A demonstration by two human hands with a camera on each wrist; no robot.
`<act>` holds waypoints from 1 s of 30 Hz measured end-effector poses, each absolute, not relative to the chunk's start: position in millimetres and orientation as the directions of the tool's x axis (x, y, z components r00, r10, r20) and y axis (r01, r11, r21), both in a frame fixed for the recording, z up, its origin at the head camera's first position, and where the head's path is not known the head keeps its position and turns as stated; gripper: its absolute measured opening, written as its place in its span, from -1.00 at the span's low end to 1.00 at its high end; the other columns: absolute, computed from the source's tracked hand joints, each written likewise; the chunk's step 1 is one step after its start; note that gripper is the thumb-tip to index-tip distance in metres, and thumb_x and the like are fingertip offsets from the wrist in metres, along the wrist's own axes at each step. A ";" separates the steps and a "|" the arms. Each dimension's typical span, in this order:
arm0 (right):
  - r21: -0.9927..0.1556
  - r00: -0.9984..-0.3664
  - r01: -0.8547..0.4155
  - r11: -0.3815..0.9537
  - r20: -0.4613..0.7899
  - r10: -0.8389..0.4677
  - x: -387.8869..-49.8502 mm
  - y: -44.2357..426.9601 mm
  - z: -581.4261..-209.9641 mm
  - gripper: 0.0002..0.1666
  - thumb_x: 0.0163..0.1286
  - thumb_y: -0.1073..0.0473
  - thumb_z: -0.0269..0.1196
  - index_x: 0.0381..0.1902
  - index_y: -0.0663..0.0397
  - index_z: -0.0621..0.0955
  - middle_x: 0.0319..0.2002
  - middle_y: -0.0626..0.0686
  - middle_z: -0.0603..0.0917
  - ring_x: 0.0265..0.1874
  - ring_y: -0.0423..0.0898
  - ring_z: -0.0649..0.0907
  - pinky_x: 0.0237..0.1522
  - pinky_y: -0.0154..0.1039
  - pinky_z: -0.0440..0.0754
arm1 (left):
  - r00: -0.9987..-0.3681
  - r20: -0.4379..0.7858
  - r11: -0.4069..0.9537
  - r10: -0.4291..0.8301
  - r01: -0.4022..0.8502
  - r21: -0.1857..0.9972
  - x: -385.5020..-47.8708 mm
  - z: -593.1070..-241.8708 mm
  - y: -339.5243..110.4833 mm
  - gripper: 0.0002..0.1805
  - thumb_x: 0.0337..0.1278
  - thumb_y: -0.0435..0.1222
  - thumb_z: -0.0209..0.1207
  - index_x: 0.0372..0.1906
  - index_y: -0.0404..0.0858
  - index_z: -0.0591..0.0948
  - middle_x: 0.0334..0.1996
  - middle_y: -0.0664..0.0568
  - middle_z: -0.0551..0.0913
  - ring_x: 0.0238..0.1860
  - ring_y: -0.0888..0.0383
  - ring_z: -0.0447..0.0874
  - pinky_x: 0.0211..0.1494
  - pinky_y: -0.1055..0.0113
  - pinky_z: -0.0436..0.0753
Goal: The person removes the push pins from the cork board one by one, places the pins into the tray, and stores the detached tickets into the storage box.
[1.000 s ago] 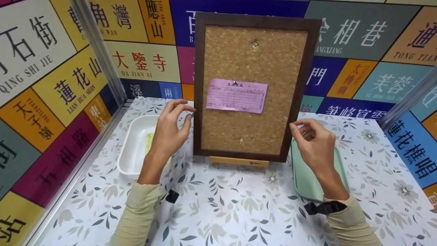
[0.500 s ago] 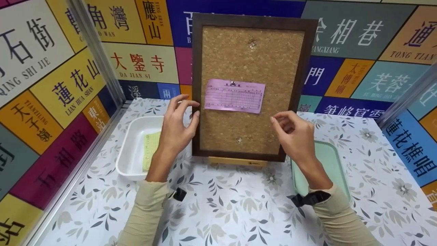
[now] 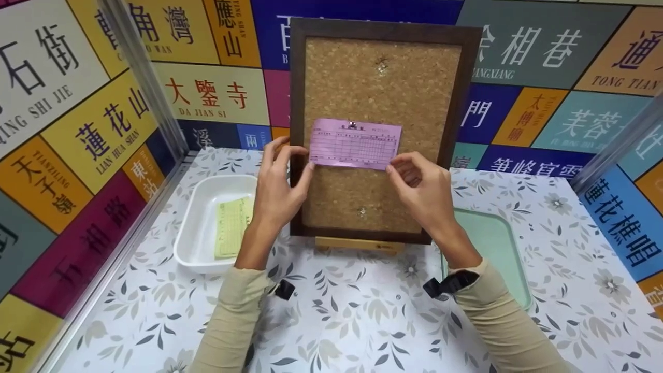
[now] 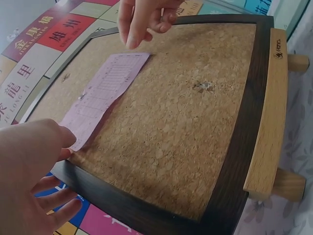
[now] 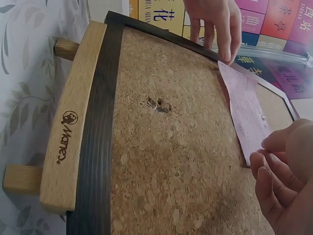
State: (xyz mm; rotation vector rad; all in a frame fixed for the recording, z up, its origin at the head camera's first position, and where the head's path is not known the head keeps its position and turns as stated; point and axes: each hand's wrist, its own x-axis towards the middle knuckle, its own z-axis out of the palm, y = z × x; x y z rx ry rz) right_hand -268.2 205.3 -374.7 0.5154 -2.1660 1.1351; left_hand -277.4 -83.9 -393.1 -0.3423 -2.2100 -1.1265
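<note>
One white tray [image 3: 196, 228] stood leftmost on the desk [image 3: 357, 311], one left hand [image 3: 282, 189], fingers loosely parted, touched one pink slip [image 3: 355, 144] on one corkboard [image 3: 336, 77], one right hand [image 3: 427, 194], grip unclear, met its lower right corner, and one green tray [image 3: 492, 243] lay rightmost.

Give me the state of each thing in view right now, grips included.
Corkboard: propped up on a wooden stand
Pink slip: pinned to the corkboard, lower edge standing off it
Pin: in the slip near its top edge
Left grip: at the slip's lower left corner, hold unclear
Right grip: at its lower right corner, hold unclear
White tray: holding a partly hidden yellow slip
Green tray: on the table, partly hidden by the right arm
</note>
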 end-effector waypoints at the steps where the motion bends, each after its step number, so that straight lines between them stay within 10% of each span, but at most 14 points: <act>1: -0.586 -0.725 -0.594 0.551 0.687 -0.051 -269.5 203.5 -374.0 -0.88 0.44 0.19 0.48 -0.12 0.09 0.80 -0.39 -0.03 0.82 -0.50 -0.19 0.70 -0.40 -0.52 0.63 | -0.768 0.638 0.597 -0.055 0.487 0.637 -278.4 -393.6 -83.1 -0.75 0.45 -0.12 0.35 0.07 -0.14 0.72 0.46 -0.11 0.47 0.53 0.01 0.46 0.59 0.03 0.49; 30: -0.548 -0.694 -0.623 0.558 0.717 -0.070 -302.3 150.4 -352.7 -0.84 0.45 0.18 0.45 -0.10 0.14 0.80 -0.42 0.01 0.81 -0.51 -0.18 0.69 -0.39 -0.48 0.60 | -0.757 0.631 0.593 -0.167 0.434 0.678 -287.7 -401.0 -66.0 -0.74 0.34 -0.08 0.47 -0.18 -0.17 0.72 0.44 -0.16 0.52 0.54 -0.04 0.44 0.59 0.00 0.46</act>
